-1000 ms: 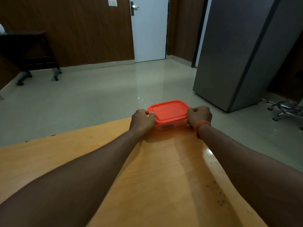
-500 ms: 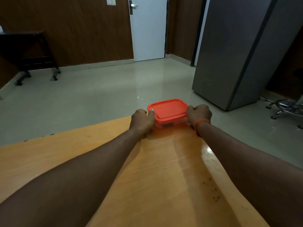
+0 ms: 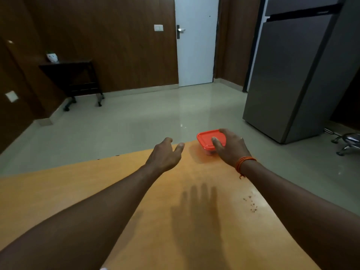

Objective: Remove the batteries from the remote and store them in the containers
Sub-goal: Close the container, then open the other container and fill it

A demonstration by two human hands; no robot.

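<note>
— What does the right hand hold?
— The right hand [image 3: 231, 149] grips the orange-lidded container [image 3: 206, 140], thumb laid on the lid, fingers curled over its far rim. An orange band [image 3: 243, 162] circles that wrist.
— And the other?
— The left hand [image 3: 165, 155] hangs open, fingers relaxed, to the left of the grip and apart from the container.
— Where does the container sit?
— Under that grip, at the far corner of the wooden table [image 3: 136, 191]. Beyond the grip stand a grey fridge [image 3: 292, 75] and a white door [image 3: 194, 45]. I cannot tell what the container holds.
</note>
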